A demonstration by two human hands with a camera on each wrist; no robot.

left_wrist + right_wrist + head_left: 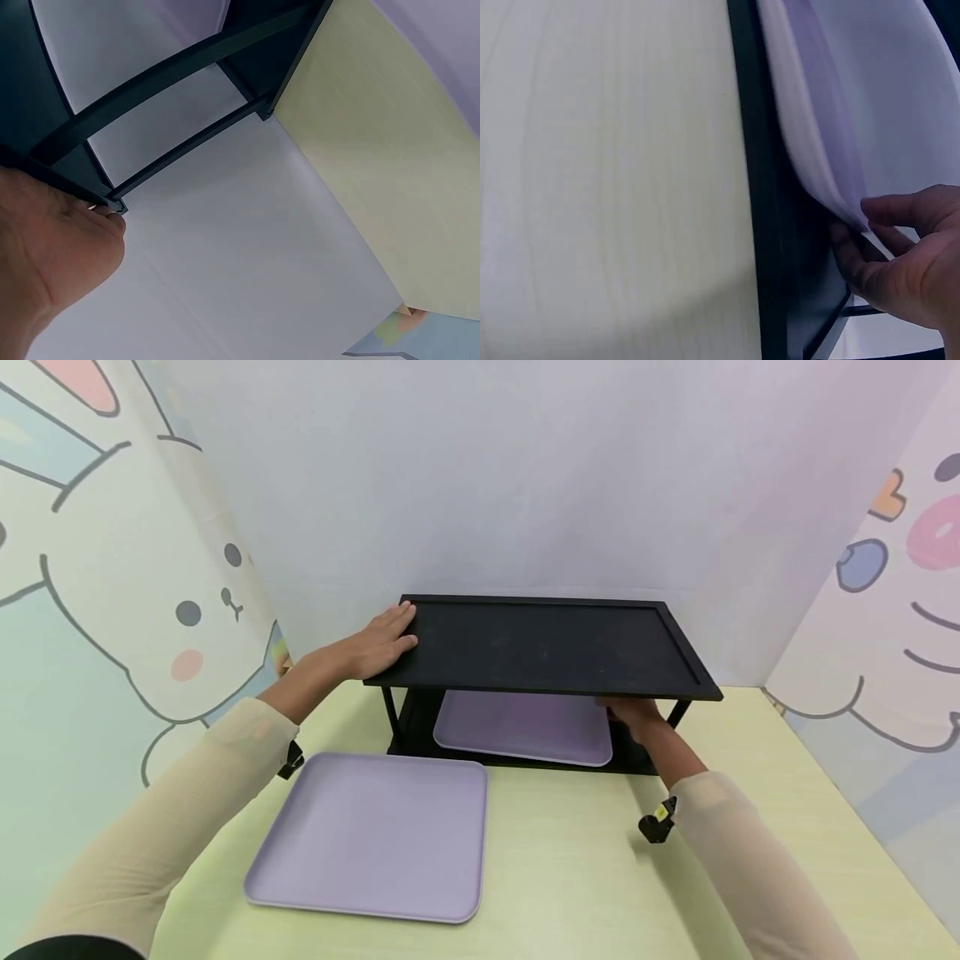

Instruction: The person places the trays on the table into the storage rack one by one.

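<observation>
Right hand (633, 714) fingers hidden under shelf (540, 647) (top deck), inner tray (525, 727) partly covered.

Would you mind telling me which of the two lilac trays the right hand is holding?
The lilac tray on the rack's lower shelf: the right hand pinches its right corner under the top shelf. The other lilac tray lies untouched on the table, in front of the black rack.

Left hand (56, 244): lower left of frame, palm side large and close, fingertips touching the corner of the black shelf (161, 71); shelf: dark flat panel at upper left, two slanted black bars crossing toward the upper centre, one foot standing on the pale yellow-green tabletop (382, 157); white wall (247, 262): fills the middle and bottom.
</observation>
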